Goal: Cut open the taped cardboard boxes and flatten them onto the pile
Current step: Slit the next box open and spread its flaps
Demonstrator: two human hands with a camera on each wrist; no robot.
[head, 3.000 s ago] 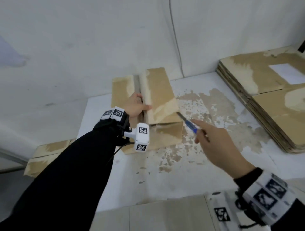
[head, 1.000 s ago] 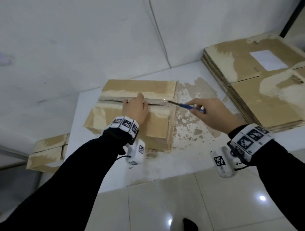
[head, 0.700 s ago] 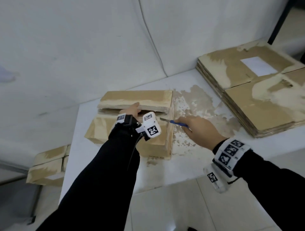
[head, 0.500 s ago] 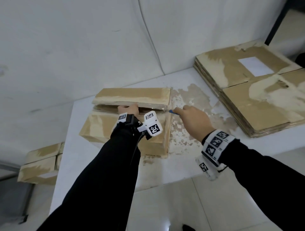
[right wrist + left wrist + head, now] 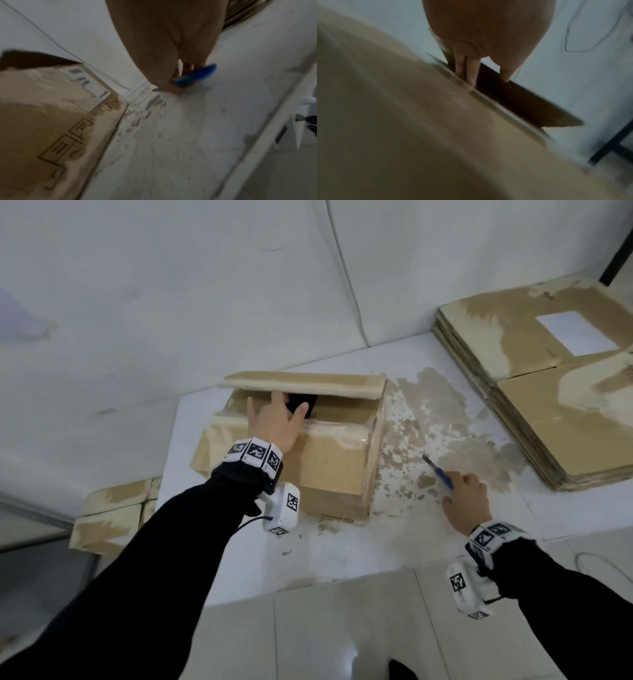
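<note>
A taped cardboard box (image 5: 329, 463) lies on the white table (image 5: 394, 542); its top seam is slit. The far flap (image 5: 301, 383) stands lifted, its dark underside (image 5: 522, 102) showing. My left hand (image 5: 279, 409) reaches into the gap, with straight fingers (image 5: 471, 75) inside and the thumb against the far flap. The near flap (image 5: 419, 135) lies under my wrist. Right of the box, my right hand (image 5: 466, 498) rests low on the table and grips a blue-handled knife (image 5: 440, 474), its blade pointing back toward the box. The knife handle (image 5: 195, 75) shows under my fingers.
A pile of flattened cardboard (image 5: 548, 392) lies at the table's right end. More taped boxes (image 5: 113, 515) sit low at the left, beyond the table. A thin cable (image 5: 346, 275) runs down the wall. The table's front edge (image 5: 342, 580) borders tiled floor.
My right hand has drawn the knife away from the seam, right and toward me, down to the table. My left fingers have gone into the slit and the far flap has risen.
</note>
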